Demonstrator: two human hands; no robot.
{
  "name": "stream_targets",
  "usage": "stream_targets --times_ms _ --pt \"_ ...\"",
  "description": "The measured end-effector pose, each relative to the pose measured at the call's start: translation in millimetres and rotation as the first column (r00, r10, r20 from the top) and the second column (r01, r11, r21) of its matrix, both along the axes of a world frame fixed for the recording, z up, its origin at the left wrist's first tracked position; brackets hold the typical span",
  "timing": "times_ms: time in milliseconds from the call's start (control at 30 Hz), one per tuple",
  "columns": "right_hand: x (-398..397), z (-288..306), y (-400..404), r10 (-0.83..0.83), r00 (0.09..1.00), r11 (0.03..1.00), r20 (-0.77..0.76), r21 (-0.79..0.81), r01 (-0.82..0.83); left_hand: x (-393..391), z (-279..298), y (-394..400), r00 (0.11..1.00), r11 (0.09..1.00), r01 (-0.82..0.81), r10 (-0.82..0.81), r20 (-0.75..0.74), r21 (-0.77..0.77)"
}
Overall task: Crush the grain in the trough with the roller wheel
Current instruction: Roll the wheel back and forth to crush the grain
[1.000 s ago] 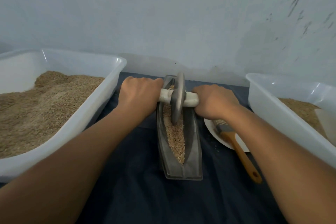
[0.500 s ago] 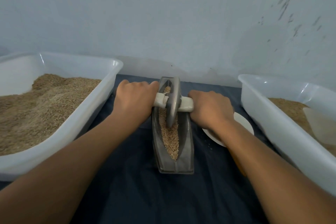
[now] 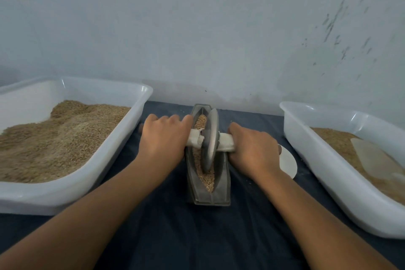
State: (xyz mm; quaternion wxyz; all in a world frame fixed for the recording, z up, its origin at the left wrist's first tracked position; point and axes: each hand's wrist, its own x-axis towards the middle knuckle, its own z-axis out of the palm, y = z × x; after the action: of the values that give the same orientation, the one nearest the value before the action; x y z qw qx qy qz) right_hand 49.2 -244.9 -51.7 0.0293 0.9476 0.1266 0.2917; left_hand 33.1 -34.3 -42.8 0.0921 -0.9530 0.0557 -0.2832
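A narrow grey metal trough (image 3: pixel 222 182) lies lengthwise on the dark cloth, with brown grain (image 3: pixel 208 178) along its groove. A grey metal roller wheel (image 3: pixel 210 141) stands upright in the groove at about the trough's middle. A pale wrapped handle (image 3: pixel 225 144) runs through the wheel to both sides. My left hand (image 3: pixel 163 138) grips the handle's left end. My right hand (image 3: pixel 252 149) grips its right end. The grain under the wheel is hidden.
A big white tub (image 3: pixel 122 160) heaped with grain stands at the left. A second white tub (image 3: pixel 324 171) with grain and a pale scoop (image 3: pixel 377 158) stands at the right. A white plate (image 3: pixel 288 163) lies beside my right hand. A pale wall rises just behind.
The wheel has rolled toward me along the trough, from its far end to about the middle, with both hands still on the handle. My view has tilted up; the brush is hidden.
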Motion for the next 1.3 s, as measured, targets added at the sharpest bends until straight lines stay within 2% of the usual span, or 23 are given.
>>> stream_targets --times_ms 300,500,800,1000,1300 --pt "-18 7 -2 0.032 0.999 0.999 0.023 -0.032 -0.031 -20 3 2 0.996 0.994 -0.010 0.000 -0.086 -0.112" --pt "-19 9 -5 0.057 0.996 0.998 -0.063 -0.003 -0.058 -29 8 2 0.991 0.991 -0.017 0.000 -0.133 -0.131" --pt "-2 6 -2 -0.027 0.982 0.999 -0.189 0.034 0.034 -3 8 -2 0.996 1.000 -0.016 0.015 -0.086 -0.008" --pt "22 10 1 -0.021 0.976 1.000 -0.218 -0.018 0.018 22 2 5 0.997 1.000 0.005 -0.005 -0.080 -0.007" --pt "52 19 -1 0.029 0.931 0.999 -0.363 -0.015 -0.037 44 4 7 0.998 1.000 0.013 -0.011 -0.068 0.020"
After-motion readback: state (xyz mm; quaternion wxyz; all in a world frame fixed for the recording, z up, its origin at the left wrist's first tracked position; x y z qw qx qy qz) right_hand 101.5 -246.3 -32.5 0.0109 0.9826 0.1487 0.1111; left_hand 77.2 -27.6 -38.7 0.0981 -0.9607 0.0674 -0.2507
